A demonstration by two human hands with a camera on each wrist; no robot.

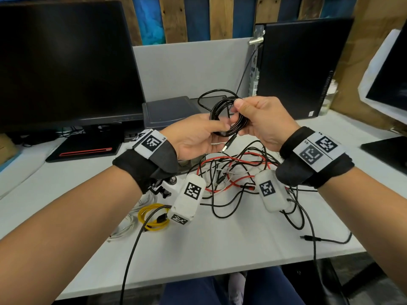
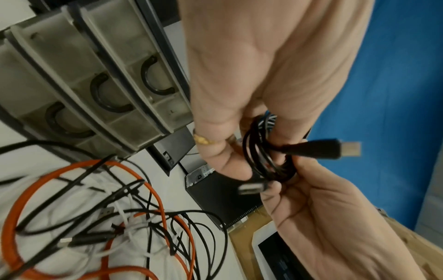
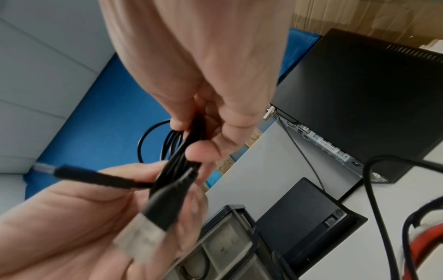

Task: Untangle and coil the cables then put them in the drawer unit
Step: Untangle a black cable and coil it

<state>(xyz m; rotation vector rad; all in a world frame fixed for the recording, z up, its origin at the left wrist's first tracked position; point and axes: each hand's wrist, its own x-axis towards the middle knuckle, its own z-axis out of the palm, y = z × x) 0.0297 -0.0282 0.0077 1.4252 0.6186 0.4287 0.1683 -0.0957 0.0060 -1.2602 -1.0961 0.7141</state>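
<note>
Item: black cable coil (image 1: 222,119), held above the counter (image 1: 231,243), just in front of the drawer unit (image 1: 169,110). Left hand (image 1: 196,139) pinches its lower side, right hand (image 1: 262,122) its top. Drawer unit lies beyond both hands, nearer the left; tangled cables (image 1: 237,175) remain below.

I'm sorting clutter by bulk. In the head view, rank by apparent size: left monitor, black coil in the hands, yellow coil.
1. Left monitor, by far the largest.
2. Black coil.
3. Yellow coil, only slightly smaller; it lies nearer the camera, so that ranking is unsure.
</note>
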